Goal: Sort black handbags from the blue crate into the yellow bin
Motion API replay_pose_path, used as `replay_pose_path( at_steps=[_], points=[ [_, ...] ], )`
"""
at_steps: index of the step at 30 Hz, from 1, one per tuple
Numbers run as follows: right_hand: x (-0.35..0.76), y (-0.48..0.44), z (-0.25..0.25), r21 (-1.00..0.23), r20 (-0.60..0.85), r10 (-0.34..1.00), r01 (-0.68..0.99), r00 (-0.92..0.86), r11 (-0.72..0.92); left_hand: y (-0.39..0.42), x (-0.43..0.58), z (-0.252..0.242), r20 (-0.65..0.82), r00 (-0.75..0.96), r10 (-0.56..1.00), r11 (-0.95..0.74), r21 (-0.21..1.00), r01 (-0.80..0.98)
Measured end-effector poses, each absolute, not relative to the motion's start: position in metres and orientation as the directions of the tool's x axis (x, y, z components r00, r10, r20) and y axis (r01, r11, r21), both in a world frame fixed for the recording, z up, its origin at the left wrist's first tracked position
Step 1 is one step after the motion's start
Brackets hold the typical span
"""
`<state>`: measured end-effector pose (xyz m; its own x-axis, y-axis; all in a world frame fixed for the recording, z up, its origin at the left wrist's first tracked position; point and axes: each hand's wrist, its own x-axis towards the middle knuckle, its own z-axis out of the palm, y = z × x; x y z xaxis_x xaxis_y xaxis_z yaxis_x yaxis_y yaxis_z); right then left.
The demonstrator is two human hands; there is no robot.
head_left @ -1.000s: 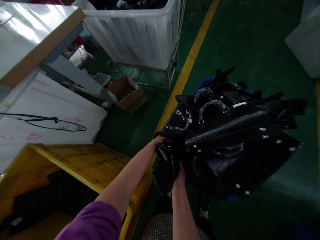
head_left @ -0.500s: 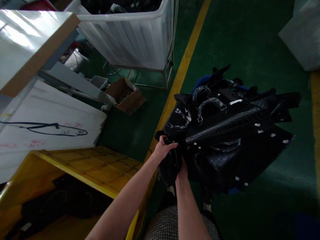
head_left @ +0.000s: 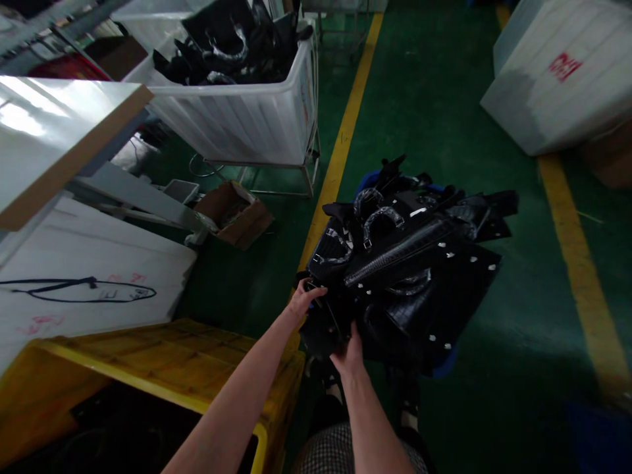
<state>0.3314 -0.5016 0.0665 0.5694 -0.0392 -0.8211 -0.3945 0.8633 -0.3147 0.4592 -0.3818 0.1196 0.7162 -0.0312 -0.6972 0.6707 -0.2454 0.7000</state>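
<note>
We look down at our bare hands on a black bag, at the near left end of a heap of black bags over a blue tub. Our left hand grips its far edge; our right hand holds its near side between thumb and fingers. Its end points left, toward a yellow crate; its long axis blurs into the dark heap, where a ridged bag slants away rightward
</note>
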Motion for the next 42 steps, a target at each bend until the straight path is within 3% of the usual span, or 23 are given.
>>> replay_pose_path(
  at_steps=[3, 5, 8, 11, 14, 19, 23, 29, 33, 38, 42],
  points=[
    [0.295, -0.515, 0.097, -0.227, -0.854, 0.052, -0.462, 0.518, 0.857, -0.382, 0.463, 0.152, -0.668, 0.744, 0.011, -0.390, 0.682, 0.618],
    [0.266, -0.526, 0.114, -0.244, -0.877, 0.019, -0.480, 0.479, 0.843, -0.394, 0.460, 0.179, -0.455, 0.890, -0.010, -0.595, 0.719, 0.361],
    [0.225, -0.547, 0.130, -0.270, -0.905, -0.018, -0.543, 0.424, 0.795, -0.438, 0.457, 0.208, -0.044, 0.951, -0.307, -0.748, 0.629, -0.212],
    [0.196, -0.580, 0.143, -0.429, -0.882, -0.139, -0.643, 0.451, 0.635, -0.492, 0.462, 0.213, 0.056, 0.871, -0.488, -0.726, 0.528, -0.441],
    [0.181, -0.623, 0.159, -0.606, -0.794, -0.280, -0.657, 0.540, 0.449, -0.525, 0.473, 0.200, 0.013, 0.871, -0.492, -0.750, 0.501, -0.431],
    [0.212, -0.685, 0.194, -0.767, -0.630, -0.546, -0.552, 0.552, 0.328, -0.536, 0.473, 0.180, 0.017, 0.919, -0.393, -0.780, 0.523, -0.343],
    [0.284, -0.706, 0.202, -0.852, -0.520, -0.533, -0.453, 0.668, 0.264, -0.544, 0.464, 0.174, 0.058, 0.937, -0.345, -0.786, 0.528, -0.322],
    [0.350, -0.727, 0.176, -0.822, -0.569, -0.512, -0.462, 0.643, 0.333, -0.547, 0.466, 0.178, 0.039, 0.955, -0.294, -0.794, 0.546, -0.267],
    [0.343, -0.737, 0.185, -0.849, -0.528, -0.514, -0.413, 0.675, 0.329, -0.542, 0.467, 0.182, 0.097, 0.961, -0.258, -0.800, 0.537, -0.269],
    [0.279, -0.762, 0.227, -0.823, -0.566, -0.523, -0.463, 0.637, 0.328, -0.535, 0.460, 0.174, 0.115, 0.976, -0.187, -0.816, 0.535, -0.220],
    [0.181, -0.820, 0.258, -0.734, -0.650, -0.557, -0.617, 0.517, 0.283, -0.538, 0.450, 0.179, 0.045, 0.955, -0.293, -0.863, 0.417, -0.284]
  ],
)
